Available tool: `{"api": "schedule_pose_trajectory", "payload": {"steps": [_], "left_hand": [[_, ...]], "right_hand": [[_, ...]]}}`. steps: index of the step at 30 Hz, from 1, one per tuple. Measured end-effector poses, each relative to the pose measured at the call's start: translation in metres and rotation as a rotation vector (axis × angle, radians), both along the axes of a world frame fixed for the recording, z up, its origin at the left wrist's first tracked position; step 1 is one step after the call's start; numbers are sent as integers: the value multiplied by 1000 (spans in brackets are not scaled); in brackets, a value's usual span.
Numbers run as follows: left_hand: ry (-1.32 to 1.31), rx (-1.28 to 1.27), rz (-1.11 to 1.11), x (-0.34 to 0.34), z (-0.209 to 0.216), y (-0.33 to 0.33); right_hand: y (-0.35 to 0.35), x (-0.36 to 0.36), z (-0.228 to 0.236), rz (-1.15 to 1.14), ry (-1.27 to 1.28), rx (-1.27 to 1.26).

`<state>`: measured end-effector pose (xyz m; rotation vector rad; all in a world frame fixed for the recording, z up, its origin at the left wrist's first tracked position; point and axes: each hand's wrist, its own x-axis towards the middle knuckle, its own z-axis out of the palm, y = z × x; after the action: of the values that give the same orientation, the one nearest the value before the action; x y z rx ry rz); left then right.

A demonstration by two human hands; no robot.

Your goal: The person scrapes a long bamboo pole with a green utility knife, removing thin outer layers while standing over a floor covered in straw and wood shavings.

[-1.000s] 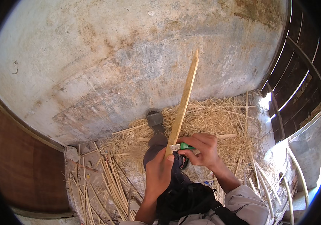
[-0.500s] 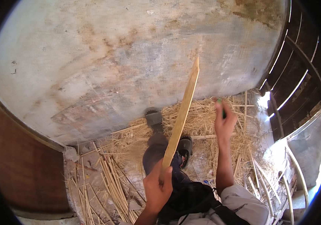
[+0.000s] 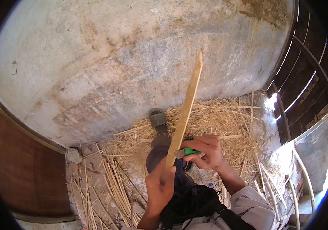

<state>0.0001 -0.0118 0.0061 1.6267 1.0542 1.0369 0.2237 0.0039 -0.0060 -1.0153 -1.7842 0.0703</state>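
The floor beneath me is pale and littered. Loose yellow straw (image 3: 225, 119) covers much of it, around my dark shoe (image 3: 157, 118), and a narrow slat (image 3: 231, 137) lies on the straw. Long thin sticks (image 3: 114, 184) lie to my left, and a small blue scrap (image 3: 210, 185) to my right.

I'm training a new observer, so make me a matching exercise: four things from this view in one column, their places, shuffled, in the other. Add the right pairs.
Things:
1. wooden strip
2. green-handled blade
3. straw-like strands
4. thin sticks

Places:
A. heaped near the wall
B. gripped in the left hand
C. bunched at the picture's lower left
D. held in the right hand

Right pairs: 1-B; 2-D; 3-A; 4-C
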Motion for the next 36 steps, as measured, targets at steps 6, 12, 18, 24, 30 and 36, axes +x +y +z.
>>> {"api": "schedule_pose_trajectory", "payload": {"steps": [6, 12, 18, 24, 30, 36], "left_hand": [[4, 11, -7, -1, -3, -3], [3, 15, 21, 4, -2, -3], [47, 44, 45, 2, -3, -3], [97, 78, 76, -1, -7, 0], [114, 76, 99, -4, -9, 0], [115, 72, 114, -3, -7, 0]], "right_hand": [[-1, -1, 5, -33, -30, 0], [0, 1, 11, -108, -118, 24], [1, -2, 10, -139, -139, 30], [6, -6, 6, -154, -146, 29], [8, -9, 4, -166, -158, 23], [9, -11, 3, -184, -167, 25]]}}
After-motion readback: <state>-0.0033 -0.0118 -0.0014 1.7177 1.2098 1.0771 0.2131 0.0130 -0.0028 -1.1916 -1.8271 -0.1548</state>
